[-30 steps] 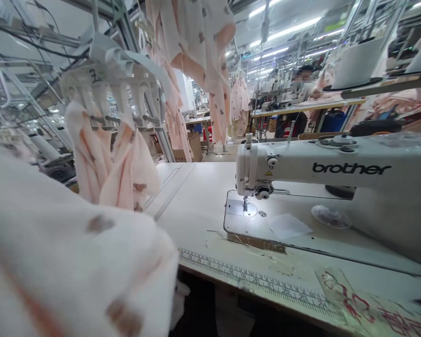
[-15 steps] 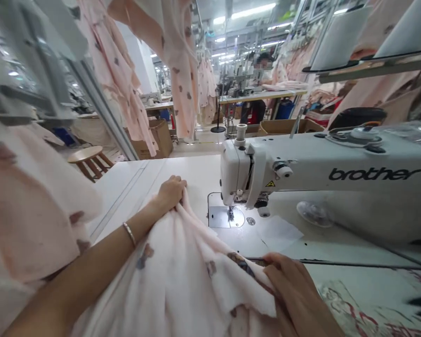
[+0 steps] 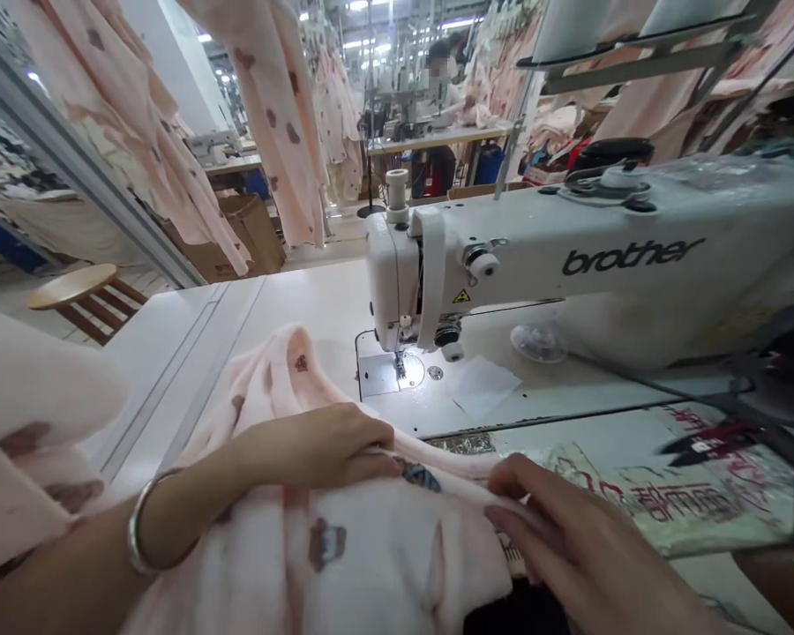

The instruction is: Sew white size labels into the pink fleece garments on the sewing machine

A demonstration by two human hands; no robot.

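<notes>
A pale pink fleecy garment piece with brown and blue animal prints lies bunched over the table's front edge. My left hand, a silver bangle at its wrist, grips the fabric's upper edge with fingers folded over it. Further right, my right hand pinches the same edge between thumb and fingers. Between the two hands the edge runs nearly straight. Just beyond is the white sewing machine, its presser foot above the metal plate with no cloth under it.
A white scrap and a clear round dish rest beside the needle plate. Dark red-handled snips lie at the right. Pink garments hang ahead. A wooden stool stands left; a co-worker sits at the back.
My left hand has come back from the far part of the fabric to a spot nearer my right hand. The view has shifted right and down.
</notes>
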